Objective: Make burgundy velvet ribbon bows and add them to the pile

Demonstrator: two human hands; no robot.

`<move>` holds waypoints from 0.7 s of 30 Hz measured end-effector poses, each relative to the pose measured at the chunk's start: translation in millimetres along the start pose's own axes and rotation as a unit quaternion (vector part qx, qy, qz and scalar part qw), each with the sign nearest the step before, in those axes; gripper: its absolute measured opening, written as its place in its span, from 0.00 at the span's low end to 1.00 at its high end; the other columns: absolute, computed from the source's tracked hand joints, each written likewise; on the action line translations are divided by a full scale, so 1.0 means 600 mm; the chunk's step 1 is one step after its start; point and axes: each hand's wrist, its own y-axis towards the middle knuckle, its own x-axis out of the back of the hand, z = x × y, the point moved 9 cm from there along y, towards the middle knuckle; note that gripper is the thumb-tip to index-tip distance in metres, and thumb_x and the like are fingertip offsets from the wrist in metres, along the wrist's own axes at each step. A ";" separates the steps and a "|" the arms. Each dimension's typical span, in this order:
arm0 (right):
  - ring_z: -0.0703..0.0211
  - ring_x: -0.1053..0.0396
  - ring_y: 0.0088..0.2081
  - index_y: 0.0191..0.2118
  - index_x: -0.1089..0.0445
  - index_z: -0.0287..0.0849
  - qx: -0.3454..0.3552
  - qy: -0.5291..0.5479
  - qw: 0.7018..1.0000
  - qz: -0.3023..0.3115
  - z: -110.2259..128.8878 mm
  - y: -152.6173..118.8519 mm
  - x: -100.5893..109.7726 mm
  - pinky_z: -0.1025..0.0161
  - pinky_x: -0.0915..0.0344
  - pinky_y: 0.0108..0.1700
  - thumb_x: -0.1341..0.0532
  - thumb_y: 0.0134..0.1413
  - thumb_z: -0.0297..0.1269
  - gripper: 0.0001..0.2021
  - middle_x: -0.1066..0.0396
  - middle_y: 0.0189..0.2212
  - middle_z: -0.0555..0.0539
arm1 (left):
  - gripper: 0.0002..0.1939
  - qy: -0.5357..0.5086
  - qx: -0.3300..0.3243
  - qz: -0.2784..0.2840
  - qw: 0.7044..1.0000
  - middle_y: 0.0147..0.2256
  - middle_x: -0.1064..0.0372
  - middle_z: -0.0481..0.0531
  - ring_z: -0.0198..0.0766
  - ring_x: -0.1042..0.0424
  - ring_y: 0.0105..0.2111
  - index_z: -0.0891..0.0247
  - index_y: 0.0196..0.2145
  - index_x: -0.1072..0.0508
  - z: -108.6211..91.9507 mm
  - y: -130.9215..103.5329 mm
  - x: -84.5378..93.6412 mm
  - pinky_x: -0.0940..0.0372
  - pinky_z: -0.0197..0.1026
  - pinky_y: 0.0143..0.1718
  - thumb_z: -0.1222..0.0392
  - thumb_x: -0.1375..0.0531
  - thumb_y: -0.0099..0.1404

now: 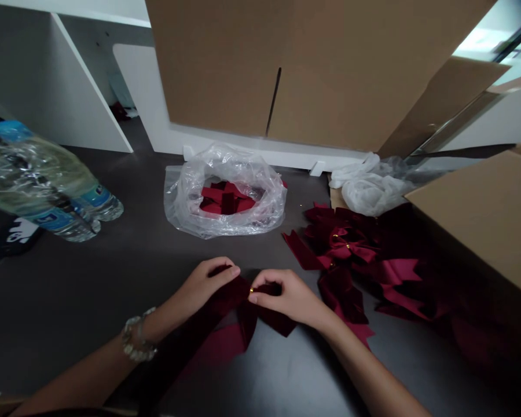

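A dark red velvet bow with hanging tails is between my two hands, just above the table. My left hand, with a beaded bracelet at the wrist, is closed on the bow's left loop. At the bow's middle, my right hand pinches by a small gold-coloured piece. The exact kind of that gold piece is too small to tell. To the right lies a loose pile of red velvet bows, some with gold bits at their centres. Beyond my hands stands an open clear plastic bag with red bows inside.
Plastic-wrapped water bottles are at the left on the dark table. A large cardboard box is at the back, and a cardboard flap juts in from the right. Crumpled clear plastic lies behind the pile.
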 end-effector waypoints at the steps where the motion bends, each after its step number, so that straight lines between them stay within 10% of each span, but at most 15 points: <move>1: 0.62 0.33 0.32 0.31 0.28 0.42 -0.016 0.016 1.000 0.016 -0.006 -0.003 0.002 0.66 0.39 0.36 0.37 0.51 0.40 0.07 0.28 0.28 0.52 | 0.14 -0.037 0.029 0.018 0.999 0.24 0.36 0.45 0.33 0.36 0.26 0.64 0.26 0.33 0.005 0.001 -0.001 0.40 0.34 0.29 0.51 0.40 0.60; 7: 0.67 0.36 0.26 0.30 0.30 0.39 -0.113 0.176 0.974 0.091 -0.051 -0.026 0.024 0.70 0.42 0.28 0.32 0.46 0.42 0.12 0.32 0.24 0.54 | 0.18 -0.112 0.057 -0.028 0.992 0.20 0.47 0.40 0.27 0.47 0.18 0.63 0.25 0.37 0.011 0.005 0.025 0.49 0.30 0.17 0.47 0.40 0.60; 14: 0.62 0.28 0.36 0.39 0.31 0.43 -0.150 0.397 0.898 -0.115 -0.083 -0.023 0.068 0.65 0.33 0.42 0.32 0.47 0.41 0.14 0.27 0.37 0.49 | 0.11 -0.241 0.107 -0.001 0.965 0.30 0.33 0.46 0.32 0.31 0.32 0.63 0.31 0.33 0.013 0.007 0.047 0.34 0.35 0.35 0.59 0.34 0.55; 18: 0.61 0.30 0.36 0.38 0.31 0.42 -0.130 0.343 0.911 -0.188 -0.091 -0.018 0.080 0.64 0.34 0.42 0.33 0.49 0.45 0.14 0.28 0.34 0.50 | 0.13 -0.286 0.106 0.077 0.949 0.30 0.31 0.46 0.34 0.29 0.35 0.64 0.31 0.31 -0.001 0.001 0.035 0.34 0.39 0.42 0.70 0.32 0.49; 21: 0.61 0.31 0.35 0.39 0.32 0.43 -0.102 0.251 0.934 -0.233 -0.091 -0.017 0.091 0.65 0.35 0.39 0.36 0.51 0.50 0.16 0.29 0.33 0.51 | 0.12 -0.327 0.156 0.082 0.929 0.35 0.28 0.51 0.37 0.29 0.35 0.64 0.36 0.27 0.012 -0.005 0.028 0.34 0.39 0.37 0.57 0.34 0.55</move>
